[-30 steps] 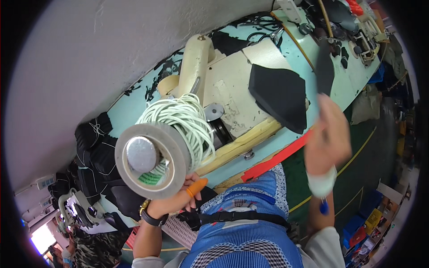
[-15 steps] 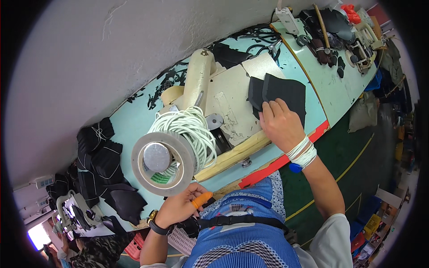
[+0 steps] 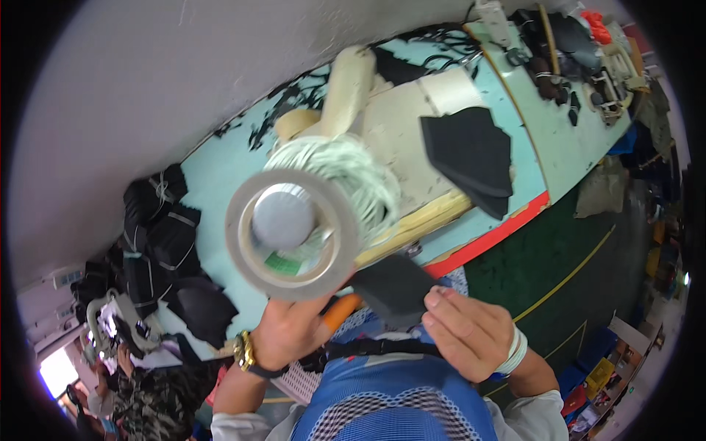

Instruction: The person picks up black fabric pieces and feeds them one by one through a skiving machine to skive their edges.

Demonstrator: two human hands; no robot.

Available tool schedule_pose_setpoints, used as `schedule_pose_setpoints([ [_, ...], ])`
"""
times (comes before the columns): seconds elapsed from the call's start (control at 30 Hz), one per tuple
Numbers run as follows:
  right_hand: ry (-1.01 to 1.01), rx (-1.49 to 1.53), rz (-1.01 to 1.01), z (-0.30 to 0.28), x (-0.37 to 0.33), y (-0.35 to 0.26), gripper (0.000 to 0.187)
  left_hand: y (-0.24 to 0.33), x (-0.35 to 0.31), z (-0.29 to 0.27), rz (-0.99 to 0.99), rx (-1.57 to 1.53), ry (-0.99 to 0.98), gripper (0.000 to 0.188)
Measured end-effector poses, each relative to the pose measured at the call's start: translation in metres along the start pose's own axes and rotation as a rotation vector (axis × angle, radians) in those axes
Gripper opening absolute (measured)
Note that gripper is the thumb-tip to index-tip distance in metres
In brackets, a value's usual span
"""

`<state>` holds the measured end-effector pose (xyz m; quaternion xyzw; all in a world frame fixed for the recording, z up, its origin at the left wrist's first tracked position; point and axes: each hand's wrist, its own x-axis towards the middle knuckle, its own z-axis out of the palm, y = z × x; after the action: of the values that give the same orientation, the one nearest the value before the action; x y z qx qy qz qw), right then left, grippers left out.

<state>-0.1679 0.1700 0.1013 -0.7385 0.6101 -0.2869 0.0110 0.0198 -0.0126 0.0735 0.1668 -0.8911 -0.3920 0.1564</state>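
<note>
My left hand [image 3: 288, 332] holds a wide roll of pale tape [image 3: 293, 234] lifted up close to the camera, together with an orange-handled tool [image 3: 340, 312]. My right hand [image 3: 468, 333] grips a dark, stiff piece of black material [image 3: 391, 288] just right of the roll, touching the tape's edge. Behind the roll, a coil of white cord [image 3: 351, 173] lies on the light blue workbench [image 3: 559, 140]. More black pieces [image 3: 471, 156] lie stacked on the bench to the right.
A cream cylinder [image 3: 347, 90] rests on the bench near the grey wall. Black offcuts [image 3: 165, 242] pile at the bench's left end. Tools and dark items [image 3: 581, 66] crowd the far right end. Green floor with yellow lines [image 3: 566, 272] lies beside the bench.
My right hand came back from the stack on the bench with one black piece and brought it to the tape roll. The roll has risen closer to the camera.
</note>
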Motion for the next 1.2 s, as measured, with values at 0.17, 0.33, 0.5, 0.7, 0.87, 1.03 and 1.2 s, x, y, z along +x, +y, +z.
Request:
schedule_pose_setpoints([
  [0.17,0.022,-0.006,-0.033,0.008,-0.009,-0.005,0.014,-0.009,0.0,0.001,-0.027,-0.024,-0.037,0.042],
  [0.33,-0.013,0.033,-0.06,0.016,-0.013,-0.007,0.013,-0.015,-0.006,0.002,-0.07,-0.063,-0.056,0.042],
  [0.5,-0.032,0.079,-0.086,0.016,-0.013,-0.005,0.016,-0.02,0.0,-0.001,0.054,-0.087,-0.112,0.04],
  [0.7,-0.094,0.709,0.906,0.031,-0.014,-0.001,0.024,-0.071,-0.026,0.008,-0.29,-0.54,-0.301,0.021],
  [0.87,-0.009,1.131,1.187,0.061,-0.041,0.01,0.023,-0.071,0.022,0.016,-0.694,-0.852,-0.4,0.025],
  [1.03,-0.009,1.353,1.343,0.071,-0.014,0.016,0.038,-0.146,-0.016,0.058,-0.813,-0.6,-0.539,0.035],
  [1.2,0.086,1.41,1.342,0.081,-0.023,0.022,0.037,-0.143,-0.023,0.062,-0.879,-0.536,-0.388,0.034],
])
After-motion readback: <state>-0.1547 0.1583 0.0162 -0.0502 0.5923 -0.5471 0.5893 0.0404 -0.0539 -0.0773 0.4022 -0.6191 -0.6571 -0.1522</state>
